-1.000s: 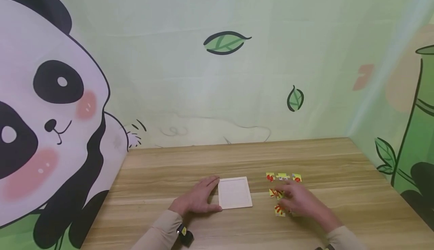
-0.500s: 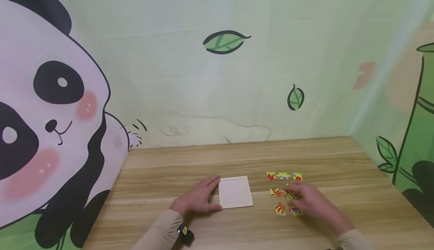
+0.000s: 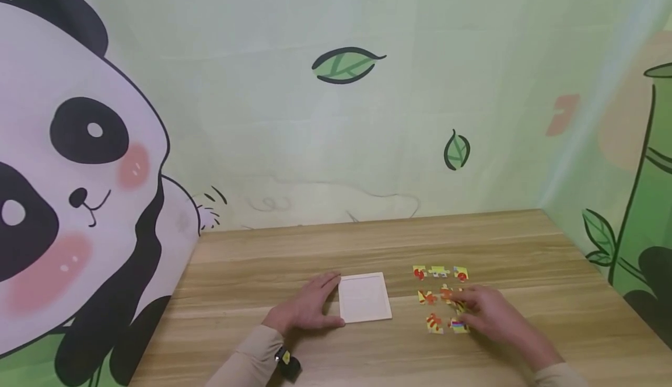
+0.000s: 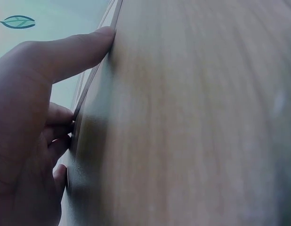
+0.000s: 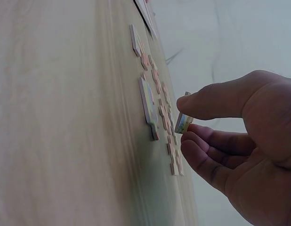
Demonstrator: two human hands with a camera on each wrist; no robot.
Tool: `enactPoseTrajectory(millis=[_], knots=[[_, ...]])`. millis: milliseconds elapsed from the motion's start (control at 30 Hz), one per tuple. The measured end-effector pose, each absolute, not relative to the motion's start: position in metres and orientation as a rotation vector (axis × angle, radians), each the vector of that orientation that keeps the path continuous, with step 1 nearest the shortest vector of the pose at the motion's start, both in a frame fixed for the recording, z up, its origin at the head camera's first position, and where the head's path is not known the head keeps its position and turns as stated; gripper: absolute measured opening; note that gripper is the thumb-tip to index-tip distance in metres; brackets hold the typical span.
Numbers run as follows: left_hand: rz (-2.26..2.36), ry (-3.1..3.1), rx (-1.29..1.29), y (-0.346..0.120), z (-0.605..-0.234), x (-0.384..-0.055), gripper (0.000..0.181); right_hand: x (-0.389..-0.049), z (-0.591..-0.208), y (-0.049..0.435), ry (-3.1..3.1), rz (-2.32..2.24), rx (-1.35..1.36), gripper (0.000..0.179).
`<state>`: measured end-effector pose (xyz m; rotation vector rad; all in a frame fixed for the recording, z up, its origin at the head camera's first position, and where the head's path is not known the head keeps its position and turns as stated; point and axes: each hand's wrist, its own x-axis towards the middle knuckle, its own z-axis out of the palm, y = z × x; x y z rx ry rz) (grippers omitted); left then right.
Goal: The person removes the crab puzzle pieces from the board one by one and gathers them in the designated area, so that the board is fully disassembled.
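Observation:
A square white puzzle frame (image 3: pixel 364 298) lies flat on the table. My left hand (image 3: pixel 307 305) is at its left side, the thumb at the near corner and the other fingertips at the far one. In the left wrist view, the thumb (image 4: pixel 84 52) lies straight against the frame's edge. My right hand (image 3: pixel 493 315) pinches a small jigsaw piece (image 5: pixel 183 121) between thumb and fingers, above the table. Beside and below it lie several yellow and red jigsaw pieces (image 3: pixel 434 323) in loose rows, among them one with a rainbow stripe (image 3: pixel 459 326).
The wood-grain table (image 3: pixel 252 270) runs back to a pale green wall cloth (image 3: pixel 262 112) with a printed panda and leaves. A small black device (image 3: pixel 287 366) is strapped at the left wrist.
My right hand has moved to the right across the jigsaw pieces, uncovering the middle and near ones. My left hand and the frame stay where they were.

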<state>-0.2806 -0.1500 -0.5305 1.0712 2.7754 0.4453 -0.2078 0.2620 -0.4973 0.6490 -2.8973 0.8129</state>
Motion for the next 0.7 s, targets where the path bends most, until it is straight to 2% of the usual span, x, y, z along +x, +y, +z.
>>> enactPoseTrajectory(millis=[500, 700], knots=[[0.46, 2.775, 1.068, -0.15, -0.53, -0.28, 0.098, -0.198, -0.5, 0.274, -2.93, 0.704, 0.545, 0.04], [0.462, 2.779, 1.058, -0.149, -0.531, -0.28, 0.098, -0.195, -0.501, 0.28, -2.943, 0.656, 0.557, 0.035]])
